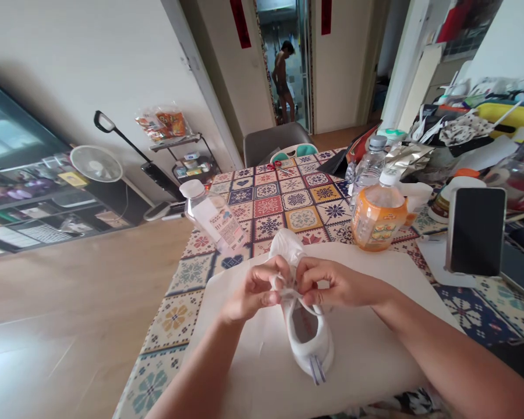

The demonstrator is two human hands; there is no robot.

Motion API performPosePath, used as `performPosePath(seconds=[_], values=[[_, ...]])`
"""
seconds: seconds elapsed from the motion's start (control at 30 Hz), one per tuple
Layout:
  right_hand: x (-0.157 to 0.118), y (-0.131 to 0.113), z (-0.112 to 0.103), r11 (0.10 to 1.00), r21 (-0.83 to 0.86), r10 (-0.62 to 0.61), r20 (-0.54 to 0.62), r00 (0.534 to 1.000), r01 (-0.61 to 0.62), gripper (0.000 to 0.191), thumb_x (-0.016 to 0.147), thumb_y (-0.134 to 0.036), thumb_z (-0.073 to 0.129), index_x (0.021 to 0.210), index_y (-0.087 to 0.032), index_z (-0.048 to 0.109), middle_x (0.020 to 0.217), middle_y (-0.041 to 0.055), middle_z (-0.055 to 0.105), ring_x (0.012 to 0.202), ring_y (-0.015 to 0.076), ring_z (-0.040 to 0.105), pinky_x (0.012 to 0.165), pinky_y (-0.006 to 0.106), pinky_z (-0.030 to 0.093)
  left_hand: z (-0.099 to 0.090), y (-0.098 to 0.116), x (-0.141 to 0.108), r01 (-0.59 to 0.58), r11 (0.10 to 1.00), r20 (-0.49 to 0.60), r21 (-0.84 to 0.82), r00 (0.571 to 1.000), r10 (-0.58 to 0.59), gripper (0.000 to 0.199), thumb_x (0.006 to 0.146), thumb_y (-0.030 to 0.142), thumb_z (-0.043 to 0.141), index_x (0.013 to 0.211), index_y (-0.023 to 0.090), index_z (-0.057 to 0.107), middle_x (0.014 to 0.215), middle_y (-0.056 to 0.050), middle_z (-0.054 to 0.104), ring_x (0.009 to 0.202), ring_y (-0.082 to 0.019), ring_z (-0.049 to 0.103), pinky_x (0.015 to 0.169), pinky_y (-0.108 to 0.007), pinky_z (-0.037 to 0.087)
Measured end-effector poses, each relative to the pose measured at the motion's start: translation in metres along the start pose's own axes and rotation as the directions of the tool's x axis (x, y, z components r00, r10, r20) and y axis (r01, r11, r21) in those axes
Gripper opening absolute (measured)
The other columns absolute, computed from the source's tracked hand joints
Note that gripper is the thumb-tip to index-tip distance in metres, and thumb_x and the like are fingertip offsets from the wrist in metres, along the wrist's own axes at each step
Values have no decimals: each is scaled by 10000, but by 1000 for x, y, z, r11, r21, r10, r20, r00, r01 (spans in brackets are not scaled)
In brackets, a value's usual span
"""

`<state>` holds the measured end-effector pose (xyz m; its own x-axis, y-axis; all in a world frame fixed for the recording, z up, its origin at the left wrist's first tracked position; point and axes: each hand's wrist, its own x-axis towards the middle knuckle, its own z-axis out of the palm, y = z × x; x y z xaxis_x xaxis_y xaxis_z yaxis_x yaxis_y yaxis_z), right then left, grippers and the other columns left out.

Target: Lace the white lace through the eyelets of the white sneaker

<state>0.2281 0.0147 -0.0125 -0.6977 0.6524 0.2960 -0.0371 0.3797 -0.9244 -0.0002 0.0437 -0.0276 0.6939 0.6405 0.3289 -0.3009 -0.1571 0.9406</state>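
Observation:
A white shoe lies on a pale mat, its toe pointing away from me and its heel tab towards me. Over its tongue, my left hand pinches a white shoelace between thumb and fingers. From the other side my right hand grips the lace too, fingers curled close to the left ones. Loops of lace show between the hands. How the lace is crossed there I cannot make out. Both hands partly cover the front of the shoe.
A clear bottle stands left of the shoe, an orange-labelled jug to the right. Further right a phone stands upright. Red scissors lie at the table's far end, near a chair. A person stands in the far doorway.

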Motion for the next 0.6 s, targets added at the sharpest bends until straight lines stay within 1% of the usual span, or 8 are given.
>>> performPosePath(seconds=[0.1, 0.2, 0.33, 0.4, 0.47, 0.5, 0.57, 0.6], values=[[-2, 2, -4, 967, 249, -38, -37, 999, 46, 235, 934, -356, 651, 786, -174, 647, 874, 5, 513, 786, 113, 506, 731, 260, 407, -2, 1, 0, -88, 992, -90, -93, 993, 80, 381, 732, 476, 774, 575, 181, 592, 786, -22, 458, 744, -166, 484, 666, -291, 415], [-3, 4, -7, 842, 517, -68, -176, 982, 151, 292, 915, -416, 673, 753, -173, 656, 810, 2, 508, 764, 121, 503, 719, 259, 412, -2, 7, 2, -184, 964, -246, -189, 960, 135, 479, 669, 481, 817, 481, 172, 504, 759, -16, 432, 763, -168, 464, 723, -304, 439], [-2, 0, -17, 632, 703, 19, -435, 900, 326, 235, 860, -363, 741, 730, -198, 636, 668, -34, 469, 641, 106, 474, 668, 240, 453, -2, 18, 7, -281, 896, -505, -344, 860, 76, 460, 553, 485, 888, 483, 186, 545, 782, -4, 460, 729, -145, 468, 706, -294, 487], [-1, -2, -25, 582, 708, 88, -544, 834, 400, 189, 804, -316, 785, 765, -216, 630, 615, -61, 429, 552, 89, 404, 569, 201, 430, -3, 22, 8, -344, 854, -582, -390, 811, 61, 377, 545, 467, 906, 552, 221, 621, 818, 5, 506, 728, -126, 493, 700, -262, 501], [1, -2, -29, 605, 670, 164, -635, 755, 431, 205, 763, -315, 801, 786, -222, 620, 572, -79, 395, 484, 81, 316, 455, 177, 346, -4, 23, 8, -394, 821, -603, -412, 794, 78, 278, 586, 408, 907, 635, 266, 674, 806, 27, 532, 684, -90, 504, 669, -207, 493], [2, -1, -30, 641, 643, 200, -667, 717, 419, 221, 761, -341, 794, 780, -219, 611, 550, -85, 379, 458, 79, 271, 415, 178, 294, -4, 24, 7, -399, 819, -593, -412, 800, 91, 244, 608, 377, 903, 657, 278, 686, 765, 39, 532, 636, -72, 494, 634, -184, 480], [5, 4, -25, 743, 576, 248, -710, 659, 341, 272, 772, -422, 766, 766, -208, 598, 511, -93, 354, 429, 74, 212, 385, 193, 214, -1, 22, 5, -342, 866, -525, -365, 844, 112, 209, 642, 334, 889, 645, 262, 693, 643, 51, 512, 529, -56, 454, 547, -168, 440], [6, 6, -19, 800, 528, 250, -726, 641, 286, 302, 776, -461, 752, 761, -202, 598, 502, -92, 358, 426, 71, 215, 391, 198, 200, 2, 21, 4, -279, 908, -472, -313, 875, 106, 207, 654, 327, 881, 627, 243, 694, 589, 50, 507, 495, -57, 444, 517, -174, 421]])
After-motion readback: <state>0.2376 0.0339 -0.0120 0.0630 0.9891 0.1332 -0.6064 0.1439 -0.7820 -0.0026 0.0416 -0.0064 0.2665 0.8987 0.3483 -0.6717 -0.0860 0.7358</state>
